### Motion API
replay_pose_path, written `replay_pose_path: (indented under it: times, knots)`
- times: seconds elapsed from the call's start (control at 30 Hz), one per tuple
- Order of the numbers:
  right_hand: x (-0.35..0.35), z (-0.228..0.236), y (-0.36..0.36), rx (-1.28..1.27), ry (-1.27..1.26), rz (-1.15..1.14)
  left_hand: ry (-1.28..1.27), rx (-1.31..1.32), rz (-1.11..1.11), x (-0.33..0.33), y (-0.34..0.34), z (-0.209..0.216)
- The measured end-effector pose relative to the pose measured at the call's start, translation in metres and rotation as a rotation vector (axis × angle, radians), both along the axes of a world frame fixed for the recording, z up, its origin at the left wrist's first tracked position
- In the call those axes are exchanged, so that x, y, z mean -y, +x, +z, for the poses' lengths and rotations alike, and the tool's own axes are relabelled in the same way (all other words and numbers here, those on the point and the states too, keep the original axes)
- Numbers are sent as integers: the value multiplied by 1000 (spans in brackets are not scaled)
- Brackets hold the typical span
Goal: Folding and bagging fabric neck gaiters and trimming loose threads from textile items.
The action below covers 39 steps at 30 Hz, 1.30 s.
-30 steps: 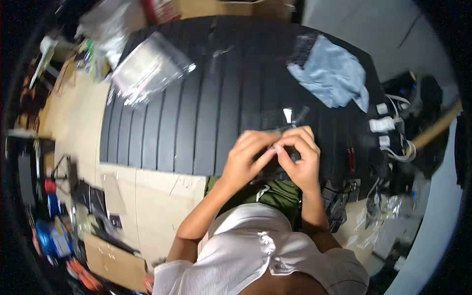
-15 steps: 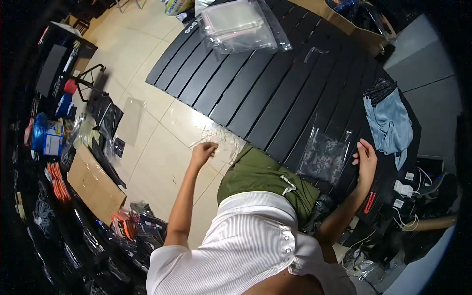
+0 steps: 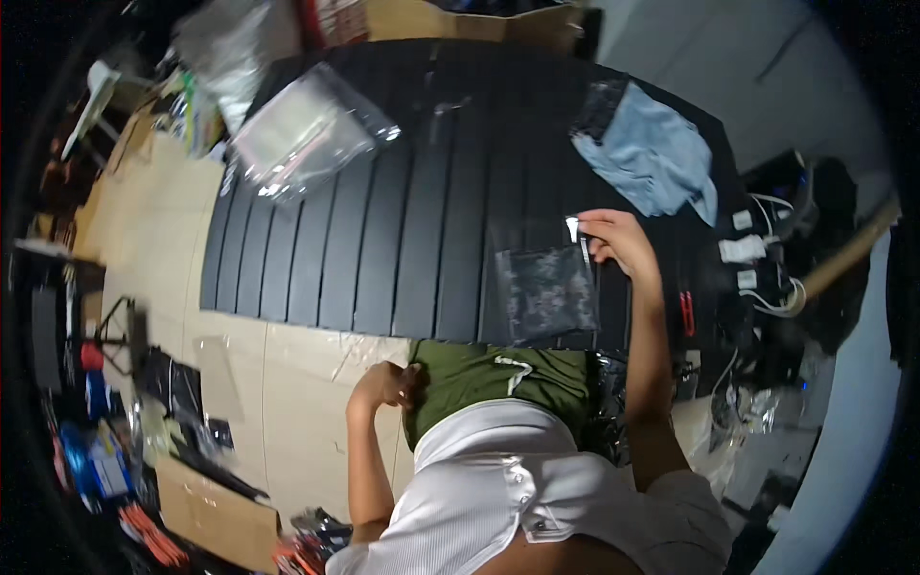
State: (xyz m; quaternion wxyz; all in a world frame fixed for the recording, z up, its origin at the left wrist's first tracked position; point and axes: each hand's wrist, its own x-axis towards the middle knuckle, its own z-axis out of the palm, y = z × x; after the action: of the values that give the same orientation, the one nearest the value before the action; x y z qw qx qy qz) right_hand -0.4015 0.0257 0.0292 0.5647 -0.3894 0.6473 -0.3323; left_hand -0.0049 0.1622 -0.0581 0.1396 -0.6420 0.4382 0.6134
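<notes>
A clear plastic bag (image 3: 548,295) with dark camouflage-patterned cloth inside lies flat on the black slatted table (image 3: 374,259), close to its front edge. My right hand (image 3: 621,241) reaches over the table from the right, thumb and fingers closed on the bag's upper right corner, where the plastic glints. Low at the table's front edge, my left hand (image 3: 385,385) rests beside the green shorts (image 3: 498,379) on my lap. Its fingers look bent, but shadow and blur hide whether they hold anything.
A stack of clear bags (image 3: 305,134) lies at the table's far left. Light blue cloth (image 3: 652,153) with a black part sits at the far right. A red tool (image 3: 686,313) and white plugs with cables (image 3: 746,251) are on the right. Cardboard (image 3: 216,513) lies on the floor.
The view has turned, so the table now sits straighter ahead. My right hand has come from beside the bag onto its upper corner. My left hand has drawn back against the shorts.
</notes>
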Motion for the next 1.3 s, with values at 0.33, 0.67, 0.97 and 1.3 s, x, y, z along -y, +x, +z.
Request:
replay_pose_path:
  times: [0.33, 0.67, 0.97, 1.3]
  knots:
    - [11, -4, 16, -19, 28, 179, -568, -491, 626, 93, -114, 93]
    - [-10, -18, -7, 251, -34, -93, -665, -412, 335, 158, -144, 75]
    - [-12, -19, -7, 314, -86, -136, -678, -372, 341, 172, -147, 82]
    - [-16, -25, -5, 329, -134, -196, -629, -557, 478, 168, -145, 67]
